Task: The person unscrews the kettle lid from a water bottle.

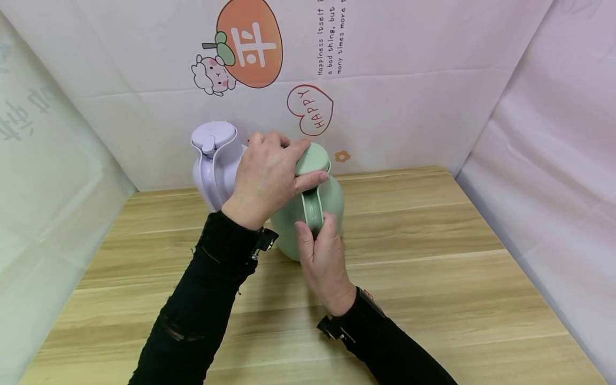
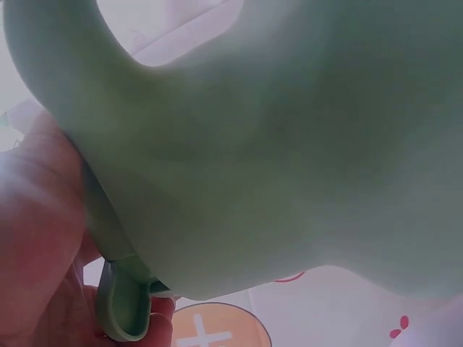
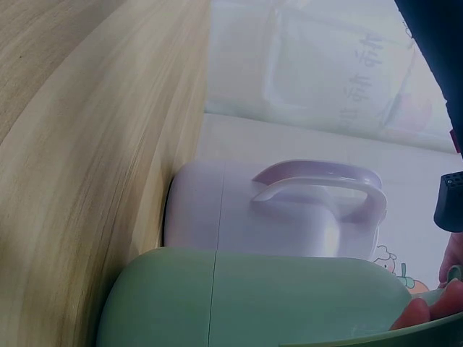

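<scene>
A light green thermos jug (image 1: pixel 332 200) stands on the wooden table, its handle (image 1: pixel 313 211) toward me. My left hand (image 1: pixel 264 179) grips the jug's round green lid (image 1: pixel 313 159) from the left, thumb on the near side and fingers around the far side. Lower down, my right hand (image 1: pixel 324 262) holds the handle, with the thumb along it. Fingertips (image 3: pixel 412 315) curl around the handle in the right wrist view. The left wrist view shows the lid's tab (image 2: pixel 126 300) between the left fingers and the green body (image 2: pixel 253 181). Whether the lid is loose cannot be told.
Just left of the green jug stands a lilac thermos jug (image 1: pixel 207 171) with its lid on, partly hidden by my left hand. The wooden tabletop (image 1: pixel 433 256) extends to both sides. A printed white cloth (image 1: pixel 409 107) hangs behind, with more cloth at the sides.
</scene>
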The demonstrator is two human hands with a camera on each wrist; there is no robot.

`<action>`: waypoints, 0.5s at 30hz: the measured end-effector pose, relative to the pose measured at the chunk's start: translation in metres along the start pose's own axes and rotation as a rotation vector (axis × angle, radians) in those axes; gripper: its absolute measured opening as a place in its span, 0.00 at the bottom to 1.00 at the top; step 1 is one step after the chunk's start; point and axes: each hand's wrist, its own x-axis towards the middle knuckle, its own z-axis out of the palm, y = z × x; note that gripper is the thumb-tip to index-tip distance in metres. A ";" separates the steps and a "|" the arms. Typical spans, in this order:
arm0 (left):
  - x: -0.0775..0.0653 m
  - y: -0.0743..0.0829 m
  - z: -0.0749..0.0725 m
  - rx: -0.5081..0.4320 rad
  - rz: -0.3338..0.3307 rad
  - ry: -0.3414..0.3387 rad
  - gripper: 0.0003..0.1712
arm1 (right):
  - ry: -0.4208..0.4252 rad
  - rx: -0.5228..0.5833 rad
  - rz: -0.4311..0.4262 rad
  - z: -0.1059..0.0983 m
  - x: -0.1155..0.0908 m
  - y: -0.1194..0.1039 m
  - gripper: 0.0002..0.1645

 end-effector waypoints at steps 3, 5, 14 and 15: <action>0.000 0.001 0.000 0.009 -0.003 0.000 0.42 | 0.000 0.000 0.003 0.000 0.000 0.000 0.22; 0.000 0.001 -0.001 0.015 -0.003 0.002 0.42 | 0.000 -0.001 0.001 0.000 0.000 0.000 0.22; -0.001 0.002 -0.002 -0.009 -0.014 -0.015 0.40 | 0.002 -0.014 -0.009 0.000 0.000 0.000 0.21; -0.001 0.002 -0.002 -0.014 -0.013 -0.018 0.40 | 0.003 -0.016 -0.007 0.000 0.000 0.000 0.21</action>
